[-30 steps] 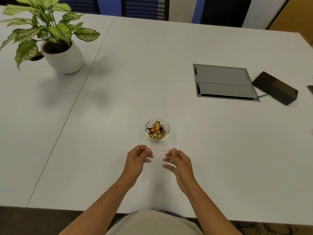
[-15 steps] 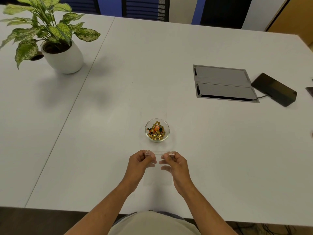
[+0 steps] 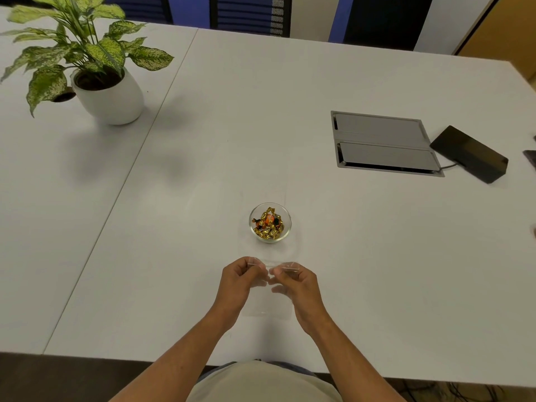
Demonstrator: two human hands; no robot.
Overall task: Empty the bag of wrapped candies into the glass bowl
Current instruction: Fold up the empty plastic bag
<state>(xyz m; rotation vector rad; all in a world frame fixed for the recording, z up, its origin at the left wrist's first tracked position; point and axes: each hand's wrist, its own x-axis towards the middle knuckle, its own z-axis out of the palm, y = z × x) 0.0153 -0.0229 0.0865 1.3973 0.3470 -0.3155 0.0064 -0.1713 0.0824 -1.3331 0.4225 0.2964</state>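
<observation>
A small glass bowl (image 3: 286, 231) stands on the white table, holding gold, orange and dark wrapped candies (image 3: 269, 224). Just in front of it, a clear plastic bag (image 3: 268, 303) with nothing visible inside is held by its top edge. My left hand (image 3: 239, 281) pinches the bag's top left corner. My right hand (image 3: 297, 285) pinches the top right corner. The fingertips of both hands nearly touch. The bag hangs down between my hands, its lower edge close to the table.
A potted plant in a white pot (image 3: 111, 97) stands at the far left. A grey cable hatch (image 3: 383, 143) is set into the table at the right, with a black device (image 3: 470, 153) and its cable beside it. Dark chairs (image 3: 249, 13) stand beyond the far edge.
My two hands have drawn closer together along the bag's top edge, so the gap between them has closed. The bowl and candies have not moved.
</observation>
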